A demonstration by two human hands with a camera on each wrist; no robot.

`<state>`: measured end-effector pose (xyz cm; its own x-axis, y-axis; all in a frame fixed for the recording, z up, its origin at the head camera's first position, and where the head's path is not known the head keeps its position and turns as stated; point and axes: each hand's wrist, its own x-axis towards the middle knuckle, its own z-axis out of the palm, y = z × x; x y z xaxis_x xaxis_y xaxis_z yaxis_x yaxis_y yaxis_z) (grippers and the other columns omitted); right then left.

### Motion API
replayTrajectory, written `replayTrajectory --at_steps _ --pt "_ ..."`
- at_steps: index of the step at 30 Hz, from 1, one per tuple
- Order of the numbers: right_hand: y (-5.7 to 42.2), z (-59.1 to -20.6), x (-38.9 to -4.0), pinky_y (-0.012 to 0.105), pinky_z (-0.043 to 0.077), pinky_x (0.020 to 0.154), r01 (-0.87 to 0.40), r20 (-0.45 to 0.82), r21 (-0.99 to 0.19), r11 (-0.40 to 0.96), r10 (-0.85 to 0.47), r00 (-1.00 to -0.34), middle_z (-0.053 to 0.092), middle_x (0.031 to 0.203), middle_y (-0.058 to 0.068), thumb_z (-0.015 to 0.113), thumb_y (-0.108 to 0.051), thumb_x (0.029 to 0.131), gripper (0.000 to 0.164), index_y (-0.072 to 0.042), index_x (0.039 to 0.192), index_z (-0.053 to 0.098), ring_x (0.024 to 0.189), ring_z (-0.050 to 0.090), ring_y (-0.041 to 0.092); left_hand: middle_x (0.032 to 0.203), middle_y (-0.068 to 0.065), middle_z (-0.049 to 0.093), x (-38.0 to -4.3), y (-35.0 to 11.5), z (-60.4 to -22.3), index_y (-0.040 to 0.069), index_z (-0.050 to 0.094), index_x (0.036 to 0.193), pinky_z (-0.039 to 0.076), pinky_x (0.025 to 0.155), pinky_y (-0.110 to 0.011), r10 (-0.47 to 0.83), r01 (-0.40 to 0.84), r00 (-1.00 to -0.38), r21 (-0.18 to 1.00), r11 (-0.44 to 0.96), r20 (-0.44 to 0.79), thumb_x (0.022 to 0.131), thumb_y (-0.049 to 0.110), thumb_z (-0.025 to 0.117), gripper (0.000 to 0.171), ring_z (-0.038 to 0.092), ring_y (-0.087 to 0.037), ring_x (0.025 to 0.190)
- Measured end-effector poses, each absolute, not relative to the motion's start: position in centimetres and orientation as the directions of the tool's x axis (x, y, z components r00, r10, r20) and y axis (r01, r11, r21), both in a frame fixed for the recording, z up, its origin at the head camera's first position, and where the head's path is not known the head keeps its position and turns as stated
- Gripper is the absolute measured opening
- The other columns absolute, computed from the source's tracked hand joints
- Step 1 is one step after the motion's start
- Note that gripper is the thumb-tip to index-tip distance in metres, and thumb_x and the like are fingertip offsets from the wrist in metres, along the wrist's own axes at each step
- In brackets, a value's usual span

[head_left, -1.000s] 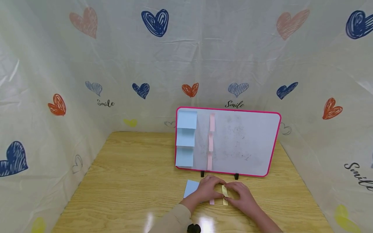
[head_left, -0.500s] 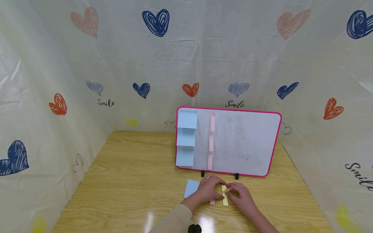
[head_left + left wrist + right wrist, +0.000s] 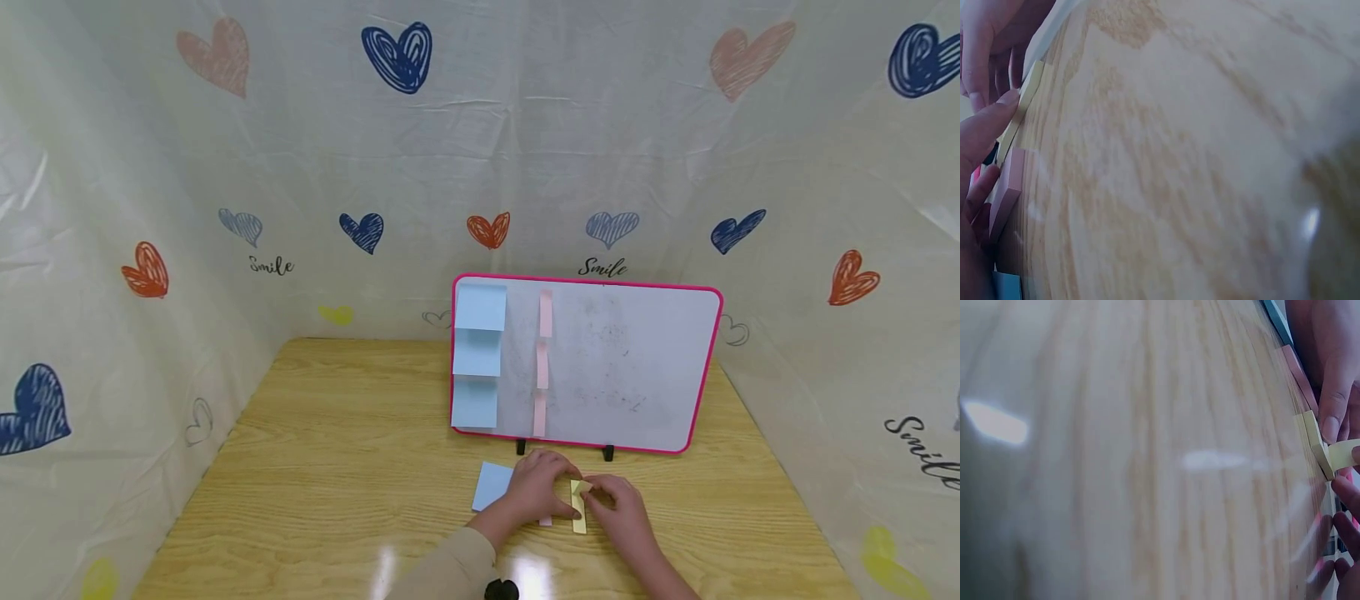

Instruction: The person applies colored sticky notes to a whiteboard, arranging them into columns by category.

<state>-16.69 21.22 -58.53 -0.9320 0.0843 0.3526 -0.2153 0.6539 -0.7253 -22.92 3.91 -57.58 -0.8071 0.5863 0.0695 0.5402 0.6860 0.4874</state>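
A narrow yellow sticky note pad [image 3: 578,521] lies on the table between both hands. My left hand [image 3: 536,487] holds this pad, thumb near its front part and index finger at its far end. My right hand [image 3: 617,504] pinches the yellow top sheet [image 3: 1342,452], which is lifted and bent away from the pad in the right wrist view. Partly under my left hand is a narrow pink sticky note pad [image 3: 1008,187]. A square blue sticky note pad [image 3: 491,486] sits left of it, its right part covered by the hand.
Behind the hands a pink-framed whiteboard [image 3: 637,367] stands on black feet [image 3: 608,452]. Three blue notes [image 3: 477,353] run down its left edge, with three pink strips [image 3: 542,367] beside them. A curtain with printed hearts [image 3: 488,230] surrounds the wooden table [image 3: 337,467].
The yellow top sheet has come up from the pad, peeled by my right hand. My left hand has stayed nearly in place on the pad.
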Motion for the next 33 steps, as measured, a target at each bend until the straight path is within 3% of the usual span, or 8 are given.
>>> replayTrajectory --at_steps 9,19,28,33 --pt "21.0 -58.3 -16.5 0.036 0.047 0.079 -0.122 0.265 -0.771 0.626 0.141 -0.954 0.061 0.082 -0.011 0.077 -0.007 0.082 0.010 -0.012 0.089 0.072 0.085 0.057 0.011 0.123 0.019 0.054 -23.1 3.9 -57.8 0.039 0.066 0.113 0.041 0.094 -0.036 0.596 0.558 -0.799 0.465 0.687 0.079 0.068 0.053 0.085 0.050 0.044 -0.009 0.120" --pt "21.0 -58.3 -16.7 0.036 0.048 0.082 -0.051 0.186 -0.818 0.574 0.179 -0.966 0.067 0.084 -0.007 0.069 -0.011 0.091 0.002 -0.009 0.090 0.069 0.089 0.061 0.012 0.123 0.019 0.054 -23.1 3.8 -57.5 0.038 0.065 0.112 0.040 0.096 -0.037 0.595 0.551 -0.800 0.485 0.679 0.074 0.068 0.051 0.086 0.051 0.043 -0.010 0.121" --pt "20.8 -57.8 -16.5 0.031 0.051 0.077 0.015 0.103 -0.875 0.484 0.216 -0.971 0.071 0.089 0.005 0.063 -0.010 0.095 0.007 -0.005 0.100 0.065 0.091 0.067 0.023 0.123 0.018 0.055 -23.0 3.7 -57.3 0.036 0.065 0.114 0.040 0.095 -0.036 0.595 0.551 -0.800 0.483 0.681 0.073 0.067 0.050 0.086 0.053 0.043 -0.010 0.120" --pt "20.8 -57.5 -16.5 0.029 0.048 0.073 0.028 0.095 -0.875 0.484 0.229 -0.969 0.071 0.089 0.006 0.060 -0.014 0.098 0.016 0.000 0.107 0.062 0.084 0.065 0.019 0.125 0.018 0.054 -23.0 3.8 -57.3 0.035 0.064 0.115 0.040 0.096 -0.036 0.594 0.549 -0.802 0.472 0.690 0.065 0.067 0.051 0.086 0.054 0.043 -0.010 0.121"
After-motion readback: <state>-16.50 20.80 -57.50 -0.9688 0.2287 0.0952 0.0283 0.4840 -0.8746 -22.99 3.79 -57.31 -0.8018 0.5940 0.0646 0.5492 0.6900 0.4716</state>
